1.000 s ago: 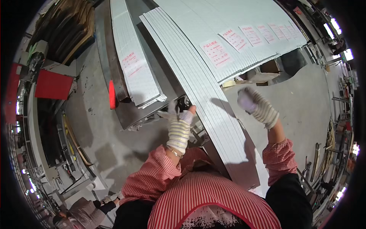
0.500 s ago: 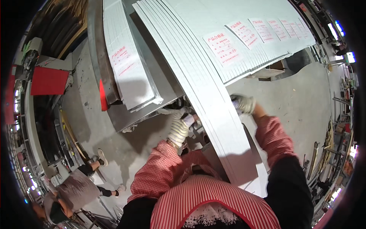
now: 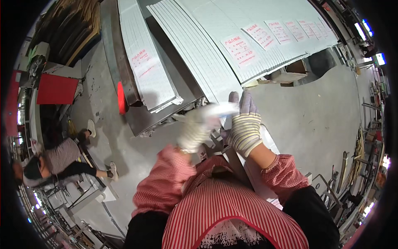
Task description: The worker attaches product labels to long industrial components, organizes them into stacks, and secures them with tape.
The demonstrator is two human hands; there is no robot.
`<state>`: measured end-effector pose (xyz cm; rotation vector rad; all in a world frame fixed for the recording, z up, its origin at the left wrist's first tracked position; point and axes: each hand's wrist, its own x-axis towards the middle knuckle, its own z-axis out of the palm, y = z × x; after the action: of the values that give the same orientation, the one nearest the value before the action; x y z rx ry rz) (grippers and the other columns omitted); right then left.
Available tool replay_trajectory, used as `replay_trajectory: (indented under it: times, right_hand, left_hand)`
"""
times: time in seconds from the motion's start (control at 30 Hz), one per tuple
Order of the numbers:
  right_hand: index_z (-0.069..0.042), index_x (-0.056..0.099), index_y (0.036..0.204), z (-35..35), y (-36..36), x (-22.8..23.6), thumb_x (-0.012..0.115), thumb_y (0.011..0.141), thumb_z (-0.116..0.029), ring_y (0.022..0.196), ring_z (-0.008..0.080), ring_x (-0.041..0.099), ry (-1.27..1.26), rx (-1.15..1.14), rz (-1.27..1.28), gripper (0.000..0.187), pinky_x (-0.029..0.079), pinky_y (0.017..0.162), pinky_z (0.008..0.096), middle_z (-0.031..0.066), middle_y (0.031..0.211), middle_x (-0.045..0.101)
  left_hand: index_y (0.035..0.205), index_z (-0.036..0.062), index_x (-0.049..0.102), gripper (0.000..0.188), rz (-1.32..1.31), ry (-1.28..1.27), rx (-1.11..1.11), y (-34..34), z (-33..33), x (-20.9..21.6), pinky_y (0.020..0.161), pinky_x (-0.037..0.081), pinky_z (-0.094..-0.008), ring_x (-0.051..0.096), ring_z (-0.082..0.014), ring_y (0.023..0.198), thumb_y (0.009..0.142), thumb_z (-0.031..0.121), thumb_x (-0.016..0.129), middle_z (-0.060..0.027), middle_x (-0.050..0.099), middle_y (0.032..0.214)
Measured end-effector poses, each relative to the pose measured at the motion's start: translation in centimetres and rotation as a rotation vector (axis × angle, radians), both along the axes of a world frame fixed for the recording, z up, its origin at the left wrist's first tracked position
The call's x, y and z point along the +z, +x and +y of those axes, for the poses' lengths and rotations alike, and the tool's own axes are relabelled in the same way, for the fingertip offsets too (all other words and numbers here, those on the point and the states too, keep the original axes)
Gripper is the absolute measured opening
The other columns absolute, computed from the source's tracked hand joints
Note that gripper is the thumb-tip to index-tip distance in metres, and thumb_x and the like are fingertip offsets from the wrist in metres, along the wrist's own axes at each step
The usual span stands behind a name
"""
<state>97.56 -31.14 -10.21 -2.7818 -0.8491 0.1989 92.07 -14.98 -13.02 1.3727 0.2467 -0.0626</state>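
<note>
Room: bare floor (image 3: 315, 120) lay right of the panel stack (image 3: 232, 45).
Strip: a white strip (image 3: 219, 110) lay between both hands, at the stack's near edge.
Left hand (image 3: 195, 130): gloved, blurred; grip unclear.
Right hand (image 3: 245, 126): gloved, fingers spread flat against the strip.

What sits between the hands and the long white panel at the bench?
Nothing visible. Both gloved hands are at the near end of the panel: the right hand lies against its edge, and the left hand, motion-blurred, meets it from the other side. Exact grip cannot be told.
</note>
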Motion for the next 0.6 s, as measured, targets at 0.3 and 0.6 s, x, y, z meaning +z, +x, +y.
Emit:
replay_trajectory:
  times: [0.3,0.6]
  right_hand:
    - [-0.007,0.061,0.118,-2.2,9.2,8.0,0.069,0.084,-0.033,0.079,0.0364,0.063,0.201,0.452,0.436,0.043,0.049,0.072,0.0428,0.0149,0.087,0.067]
    - [-0.006,0.068,0.105,-10.7,13.1,-17.2,0.054,0.088,-0.019,0.073,0.0365,0.065,-0.368,0.173,0.481,0.026,0.052,0.068,0.0423,0.0221,0.086,0.068]
  left_hand:
    - [0.132,0.0054,0.044,0.067,-0.046,1.041,-0.093,3.9,-4.4,-0.1,0.072,0.056,-0.0360,0.065,-0.0273,0.094,0.077,0.026,0.077,-0.0197,0.061,0.109]
    - [0.141,0.0037,0.038,0.082,-0.182,0.801,0.012,4.4,-4.5,-0.9,0.075,0.056,-0.0397,0.066,-0.0334,0.083,0.078,0.045,0.073,-0.0214,0.059,0.119]
